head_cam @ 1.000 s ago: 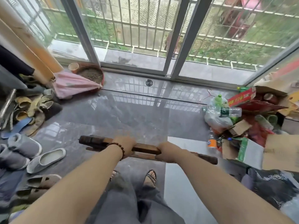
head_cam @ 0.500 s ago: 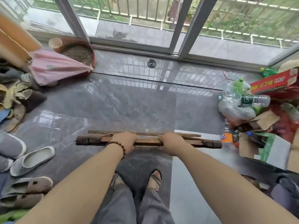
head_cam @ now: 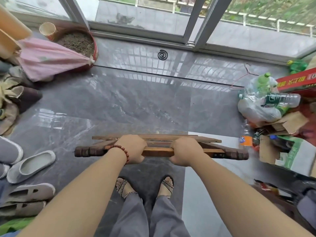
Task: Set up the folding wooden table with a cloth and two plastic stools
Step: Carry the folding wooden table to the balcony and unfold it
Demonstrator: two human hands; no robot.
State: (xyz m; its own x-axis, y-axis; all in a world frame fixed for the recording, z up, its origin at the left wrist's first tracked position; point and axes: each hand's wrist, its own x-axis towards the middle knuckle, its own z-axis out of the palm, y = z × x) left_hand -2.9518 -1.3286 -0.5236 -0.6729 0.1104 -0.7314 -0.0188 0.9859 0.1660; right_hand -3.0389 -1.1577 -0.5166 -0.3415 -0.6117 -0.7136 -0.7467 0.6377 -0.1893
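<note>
Folding wooden table [head_cam: 159, 151] is still collapsed flat and held level above the grey marble floor [head_cam: 136, 103], at about 6 o'clock from the middle of the view, its long side running from 9 to 3 o'clock. The turned dark leg ends stick out past both hands, and thin slats show along its far edge. The left hand [head_cam: 132, 148], with a bead bracelet [head_cam: 122, 149] at the wrist, is curled over the near bar, gripping it. The right hand [head_cam: 185, 151] grips the same bar just beside it, knuckles up. Below the table, two feet in checked sandals [head_cam: 122, 185] stand on the floor. At 10 o'clock a pink fabric bundle [head_cam: 49, 58] lies against a round red basin [head_cam: 95, 48] filled with soil, with a paper cup [head_cam: 47, 30] beside it. A black spiral coil [head_cam: 162, 54] sits at 12 o'clock near the sliding door frame [head_cam: 210, 19]. At 3 o'clock a clear bag of plastic bottles [head_cam: 258, 108] rests among cardboard and a red box [head_cam: 297, 81]. Pale slippers [head_cam: 30, 165] lie at 8 o'clock.
</note>
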